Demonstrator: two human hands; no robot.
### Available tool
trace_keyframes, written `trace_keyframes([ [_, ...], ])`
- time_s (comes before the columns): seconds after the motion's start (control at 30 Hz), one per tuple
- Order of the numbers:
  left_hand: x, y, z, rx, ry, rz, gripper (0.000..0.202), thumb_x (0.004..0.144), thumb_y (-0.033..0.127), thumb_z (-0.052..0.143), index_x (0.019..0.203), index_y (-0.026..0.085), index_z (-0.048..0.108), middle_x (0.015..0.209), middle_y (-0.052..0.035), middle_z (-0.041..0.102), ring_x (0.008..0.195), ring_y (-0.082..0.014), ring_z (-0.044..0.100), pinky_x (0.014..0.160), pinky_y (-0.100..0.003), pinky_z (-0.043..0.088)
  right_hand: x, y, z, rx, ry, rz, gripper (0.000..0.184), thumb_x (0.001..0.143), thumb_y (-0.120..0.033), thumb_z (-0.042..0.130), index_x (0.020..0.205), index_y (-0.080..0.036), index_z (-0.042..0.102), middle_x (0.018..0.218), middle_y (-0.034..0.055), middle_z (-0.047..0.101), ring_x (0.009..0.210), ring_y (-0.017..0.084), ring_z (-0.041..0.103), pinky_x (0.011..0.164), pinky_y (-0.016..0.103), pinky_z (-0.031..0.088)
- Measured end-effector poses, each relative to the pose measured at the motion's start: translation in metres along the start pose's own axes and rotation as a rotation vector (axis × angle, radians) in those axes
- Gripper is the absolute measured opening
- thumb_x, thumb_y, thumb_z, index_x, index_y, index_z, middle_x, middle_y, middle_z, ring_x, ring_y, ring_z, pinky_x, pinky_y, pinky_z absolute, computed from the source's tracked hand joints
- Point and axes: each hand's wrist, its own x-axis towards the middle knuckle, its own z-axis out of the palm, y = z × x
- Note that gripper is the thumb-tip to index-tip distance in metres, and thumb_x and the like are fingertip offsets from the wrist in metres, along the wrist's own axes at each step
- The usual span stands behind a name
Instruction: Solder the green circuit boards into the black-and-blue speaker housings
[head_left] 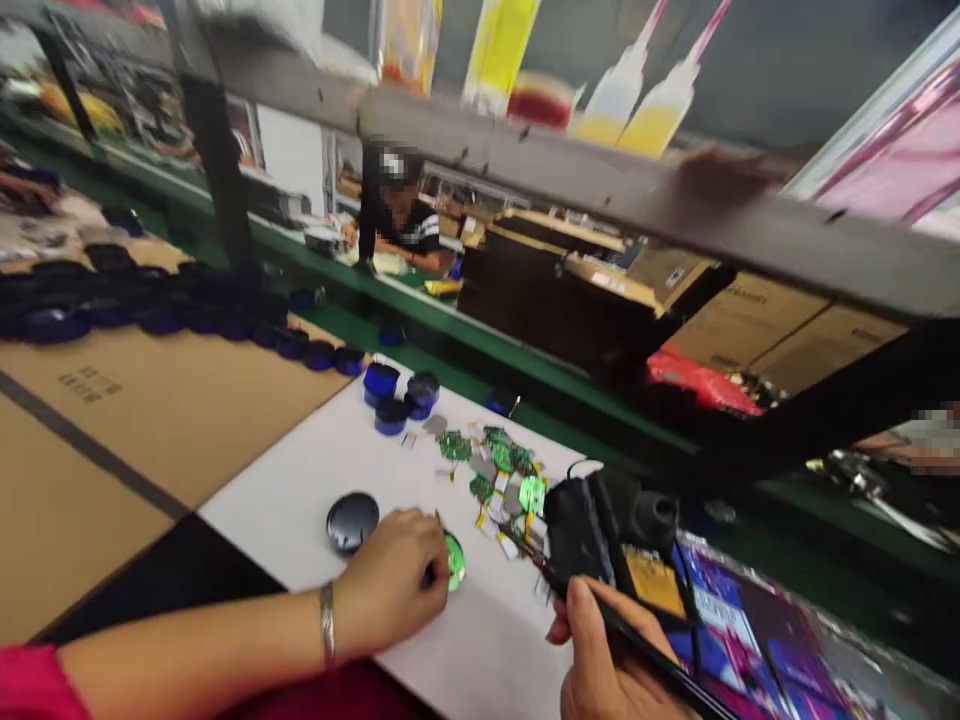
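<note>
My left hand (401,580) is closed, its curled fingers at the edge of a round green circuit board (455,560) that they partly cover. A dark round casing (352,522) lies on the white sheet (300,480) beside this hand. In my right hand (607,660) is a soldering iron (622,640) with a black handle, gripped like a pen. Its tip points up and left toward a pile of small green circuit boards (499,455) and silvery parts with yellow tabs. Behind the iron stands a black soldering iron holder (589,520).
Blue round casings (390,415) stand behind the white sheet's left part, with a long row (157,315) on the cardboard (180,410). A shelf beam (570,170) carrying bottles (637,100) crosses above. Shiny printed bags (757,620) lie right. A person (405,215) sits beyond.
</note>
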Motion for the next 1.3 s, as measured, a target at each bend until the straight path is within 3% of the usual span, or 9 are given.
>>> trace_keyframes([
  [0.13,0.001,0.002,-0.012,-0.026,-0.008,0.026,0.012,0.073,0.008,0.061,0.068,0.018,0.066,0.082,-0.0033,0.07,0.084,-0.0197,0.06,0.08,-0.034,0.044,-0.014,-0.004,-0.014,-0.074,-0.03,-0.204,0.018,0.082,-0.033,0.074,0.079,-0.016,0.068,0.063,0.0001,0.064,0.049,0.012,0.059,0.047,0.023,0.047],
  [0.27,0.0,-0.001,-0.011,-0.038,0.009,0.054,0.012,0.076,0.009,0.061,0.069,0.017,0.066,0.083,-0.0033,0.07,0.084,-0.0195,0.06,0.08,-0.035,0.045,-0.023,-0.004,-0.021,-0.088,-0.08,-0.378,0.011,0.082,-0.026,0.072,0.081,-0.018,0.064,0.066,-0.0004,0.063,0.053,0.012,0.059,0.051,0.025,0.047],
  [0.5,0.001,-0.005,-0.007,-0.048,0.041,0.094,0.012,0.077,0.009,0.061,0.068,0.017,0.065,0.081,-0.0019,0.069,0.081,-0.018,0.06,0.082,-0.035,0.046,-0.021,-0.002,-0.019,0.028,-0.427,-0.406,0.019,0.079,-0.009,0.066,0.093,-0.018,0.056,0.065,-0.0038,0.059,0.052,0.01,0.056,0.048,0.023,0.048],
  [0.73,0.001,-0.004,-0.009,-0.058,0.04,0.09,0.014,0.076,0.008,0.06,0.066,0.017,0.063,0.079,-0.0014,0.068,0.078,-0.0168,0.058,0.079,-0.033,0.045,-0.013,-0.005,-0.021,-0.022,-0.629,-0.432,0.023,0.08,-0.004,0.063,0.096,-0.018,0.054,0.066,-0.003,0.059,0.054,0.009,0.056,0.051,0.024,0.05],
  [1.07,0.001,-0.006,-0.008,-0.071,0.05,0.096,0.014,0.076,0.008,0.059,0.066,0.016,0.062,0.078,-0.001,0.067,0.077,-0.0158,0.057,0.079,-0.033,0.045,-0.008,-0.012,-0.018,-0.097,-0.645,-0.397,0.016,0.082,-0.011,0.061,0.091,-0.021,0.053,0.063,-0.003,0.061,0.052,0.011,0.058,0.051,0.025,0.052],
  [1.3,0.001,-0.006,-0.007,-0.073,0.048,0.09,0.014,0.077,0.009,0.059,0.067,0.017,0.062,0.078,-0.0012,0.067,0.078,-0.0162,0.057,0.079,-0.033,0.044,0.001,-0.003,-0.031,-0.24,-0.889,-0.511,0.018,0.084,-0.014,0.065,0.096,-0.023,0.055,0.07,-0.0029,0.067,0.058,0.01,0.064,0.052,0.021,0.053],
])
